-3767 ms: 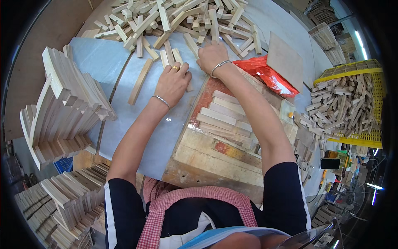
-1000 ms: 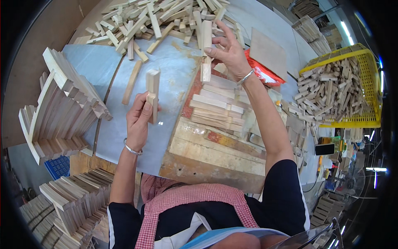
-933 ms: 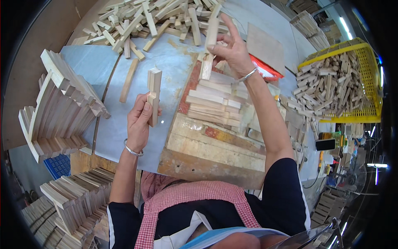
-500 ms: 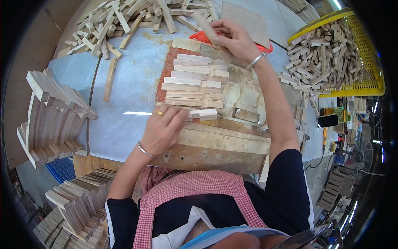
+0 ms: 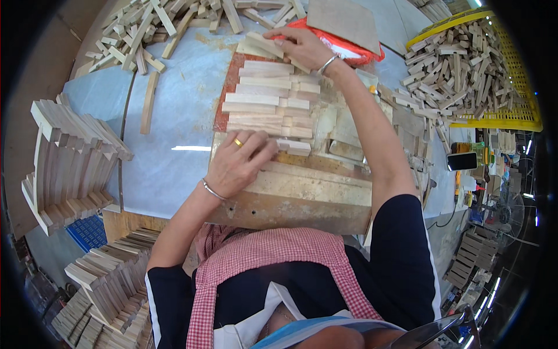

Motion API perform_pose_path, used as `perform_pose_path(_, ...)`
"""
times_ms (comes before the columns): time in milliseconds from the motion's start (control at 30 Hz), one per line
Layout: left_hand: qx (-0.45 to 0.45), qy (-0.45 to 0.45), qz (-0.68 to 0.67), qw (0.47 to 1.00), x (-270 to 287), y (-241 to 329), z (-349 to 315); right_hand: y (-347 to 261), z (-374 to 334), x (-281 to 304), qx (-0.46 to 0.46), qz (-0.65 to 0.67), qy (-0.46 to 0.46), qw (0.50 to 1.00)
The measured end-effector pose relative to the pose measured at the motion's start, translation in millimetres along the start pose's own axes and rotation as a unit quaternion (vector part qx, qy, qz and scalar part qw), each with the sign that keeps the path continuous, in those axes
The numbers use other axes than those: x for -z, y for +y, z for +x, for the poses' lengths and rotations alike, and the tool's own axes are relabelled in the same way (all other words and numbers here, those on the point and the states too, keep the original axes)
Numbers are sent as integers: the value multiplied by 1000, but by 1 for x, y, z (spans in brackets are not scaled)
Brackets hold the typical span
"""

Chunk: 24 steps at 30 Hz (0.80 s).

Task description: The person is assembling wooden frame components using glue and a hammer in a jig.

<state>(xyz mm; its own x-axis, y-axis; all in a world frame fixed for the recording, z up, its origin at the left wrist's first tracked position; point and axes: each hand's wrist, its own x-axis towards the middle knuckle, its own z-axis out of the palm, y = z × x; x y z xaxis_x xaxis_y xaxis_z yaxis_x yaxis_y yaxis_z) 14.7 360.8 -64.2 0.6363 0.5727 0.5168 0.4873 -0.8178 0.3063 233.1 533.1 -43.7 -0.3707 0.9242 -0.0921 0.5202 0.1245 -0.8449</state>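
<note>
A row of pale notched wooden strips (image 5: 251,100) lies side by side on a worn work board (image 5: 314,185) in front of me. My left hand (image 5: 239,163) is closed at the near end of the row, its fingers curled on the nearest wooden strip (image 5: 294,147), whose right end sticks out past them. At the far end, my right hand (image 5: 306,49) grips another wooden strip (image 5: 264,45), slanted, just beyond the row. Part of that strip is hidden behind the fingers.
A loose heap of wooden pieces (image 5: 136,43) covers the far left of the table. On the right stands a yellow basket (image 5: 526,116) full of short pieces. Stacked wooden frames (image 5: 70,157) rise at the left edge. A red bag (image 5: 372,57) and flat board (image 5: 343,23) lie far off.
My right hand has brought its strip down and left to the far end of the row. My left hand has moved slightly right, pressing its strip against the row's near end.
</note>
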Motion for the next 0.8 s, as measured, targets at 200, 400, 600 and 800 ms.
perform_pose_path(200,-4,19,29,999,-2,-4,-2,-3,-7,10,18,105,-7,994)
perform_pose_path(400,-27,24,39,999,-6,-3,-2,16,-2,13,45,-30,34,998)
perform_pose_path(600,-17,16,34,999,-6,-6,1,7,-7,0,-7,-168,35,985)
perform_pose_path(800,-18,1,42,999,-7,-16,5,22,-12,-9,48,-204,68,975)
